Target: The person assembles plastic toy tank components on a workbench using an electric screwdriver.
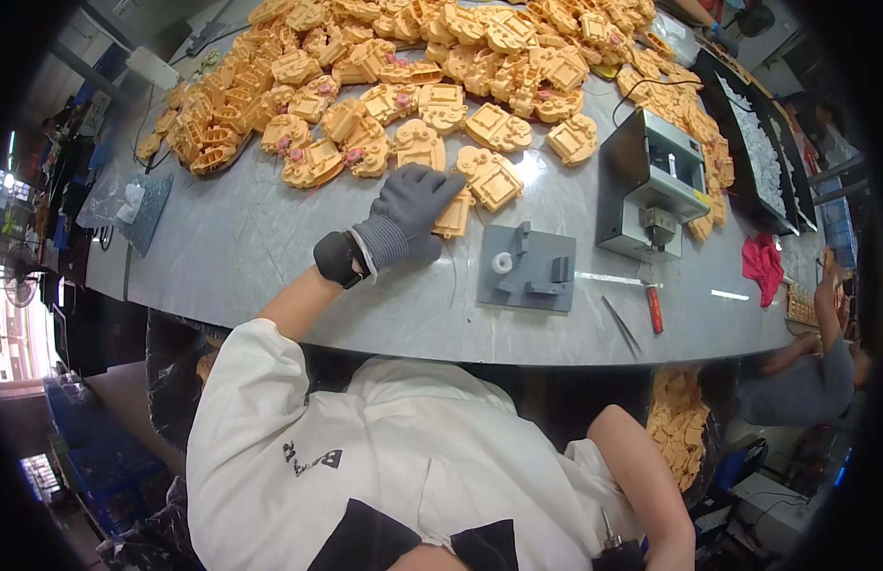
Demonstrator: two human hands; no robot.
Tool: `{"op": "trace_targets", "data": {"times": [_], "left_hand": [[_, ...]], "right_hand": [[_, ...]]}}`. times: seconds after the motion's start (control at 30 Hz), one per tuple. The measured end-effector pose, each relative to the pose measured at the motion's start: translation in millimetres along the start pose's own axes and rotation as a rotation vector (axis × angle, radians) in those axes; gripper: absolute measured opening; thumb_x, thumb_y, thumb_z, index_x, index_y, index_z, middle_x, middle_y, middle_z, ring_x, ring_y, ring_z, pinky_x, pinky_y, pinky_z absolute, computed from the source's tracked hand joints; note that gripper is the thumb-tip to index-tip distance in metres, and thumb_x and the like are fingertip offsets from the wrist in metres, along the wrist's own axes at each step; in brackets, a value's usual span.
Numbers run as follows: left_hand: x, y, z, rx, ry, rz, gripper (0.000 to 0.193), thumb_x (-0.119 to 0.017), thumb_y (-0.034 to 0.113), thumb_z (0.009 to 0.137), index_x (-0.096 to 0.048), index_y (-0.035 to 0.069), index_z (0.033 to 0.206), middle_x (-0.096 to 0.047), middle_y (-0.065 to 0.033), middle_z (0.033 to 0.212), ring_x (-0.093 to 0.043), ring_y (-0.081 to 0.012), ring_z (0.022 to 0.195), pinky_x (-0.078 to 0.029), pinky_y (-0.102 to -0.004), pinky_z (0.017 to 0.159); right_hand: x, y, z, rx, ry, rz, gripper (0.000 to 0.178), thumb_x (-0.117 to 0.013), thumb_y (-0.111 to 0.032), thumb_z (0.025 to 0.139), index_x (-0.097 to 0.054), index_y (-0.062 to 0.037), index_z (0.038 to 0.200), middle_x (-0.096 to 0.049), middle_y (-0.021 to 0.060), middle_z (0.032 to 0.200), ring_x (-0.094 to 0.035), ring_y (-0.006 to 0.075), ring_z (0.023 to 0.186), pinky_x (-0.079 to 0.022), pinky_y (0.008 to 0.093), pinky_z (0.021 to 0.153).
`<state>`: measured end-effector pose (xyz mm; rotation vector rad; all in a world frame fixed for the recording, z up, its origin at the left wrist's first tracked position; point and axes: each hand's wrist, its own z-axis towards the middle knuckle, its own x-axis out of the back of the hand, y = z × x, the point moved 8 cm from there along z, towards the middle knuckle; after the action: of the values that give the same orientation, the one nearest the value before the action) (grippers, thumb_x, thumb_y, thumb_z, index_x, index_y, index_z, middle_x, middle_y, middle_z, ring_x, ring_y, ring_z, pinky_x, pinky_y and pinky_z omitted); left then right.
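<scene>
My left hand (415, 211), in a grey knitted glove with a black watch at the wrist, is over the table. Its fingers and thumb are closed about a light-orange plastic housing (453, 217), partly hidden by the glove. Touching or just beyond it lies another orange housing (492, 179) with a rectangular recess. To the right of the hand sits a grey fixture plate (525, 268) with raised blocks and a white round post. My right forearm (651, 495) hangs at the lower right, its hand out of the picture. Beside it, a dark tool (617, 550) points a thin metal bit upward.
Orange housings (384, 57) are heaped across the table's far side, some with reddish parts. Right of the fixture stand a black-and-metal machine (651, 186), tweezers (620, 325) and a red-handled tool (655, 309). Farther right are a pink cloth (763, 268), a black tray of white pieces (754, 143) and another person's arm (827, 309).
</scene>
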<state>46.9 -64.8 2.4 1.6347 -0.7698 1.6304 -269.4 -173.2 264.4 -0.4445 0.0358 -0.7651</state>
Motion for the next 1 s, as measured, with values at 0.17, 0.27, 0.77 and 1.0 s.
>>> {"op": "trace_targets", "data": {"times": [0.17, 0.27, 0.77, 1.0], "left_hand": [[50.3, 34.8, -12.6, 0.046, 0.264, -0.096, 0.080, -0.072, 0.025, 0.060, -0.037, 0.008, 0.129, -0.051, -0.0140, 0.105, -0.052, -0.0286, 0.098, -0.046, -0.0357, 0.083], [52.8, 72.2, -9.2, 0.007, 0.117, -0.366, 0.078, -0.070, 0.028, 0.062, -0.034, 0.008, 0.128, -0.050, -0.0162, 0.102, -0.056, -0.0332, 0.087, -0.049, -0.0412, 0.072], [29.9, 133.8, 17.6, -0.262, 0.333, -0.224, 0.067, -0.062, 0.049, 0.069, -0.045, 0.002, 0.115, -0.050, -0.0115, 0.099, -0.051, -0.0264, 0.096, -0.041, -0.0406, 0.083], [13.9, 143.7, 24.7, -0.238, 0.230, -0.329, 0.065, -0.062, 0.049, 0.067, -0.047, 0.004, 0.112, -0.050, -0.0128, 0.099, -0.050, -0.0273, 0.096, -0.038, -0.0389, 0.085]], "right_hand": [[-18.1, -5.7, 2.9, 0.030, -0.005, -0.060, 0.028, -0.063, -0.014, 0.070, -0.061, -0.0024, 0.096, -0.063, 0.0100, 0.087, -0.062, 0.0319, 0.063, -0.052, 0.0328, 0.056], [-21.3, -9.1, -1.7, 0.036, -0.037, -0.092, 0.028, -0.062, -0.013, 0.070, -0.060, -0.0022, 0.095, -0.063, 0.0099, 0.085, -0.061, 0.0311, 0.062, -0.051, 0.0326, 0.056], [-47.2, -8.9, -14.5, 0.290, -0.114, -0.183, 0.024, -0.059, -0.009, 0.070, -0.059, -0.0009, 0.092, -0.061, 0.0095, 0.080, -0.060, 0.0273, 0.060, -0.050, 0.0320, 0.053], [-41.0, -8.7, -27.2, 0.371, -0.094, -0.168, 0.022, -0.058, -0.007, 0.070, -0.058, -0.0003, 0.091, -0.060, 0.0093, 0.078, -0.060, 0.0256, 0.058, -0.049, 0.0317, 0.052]]}}
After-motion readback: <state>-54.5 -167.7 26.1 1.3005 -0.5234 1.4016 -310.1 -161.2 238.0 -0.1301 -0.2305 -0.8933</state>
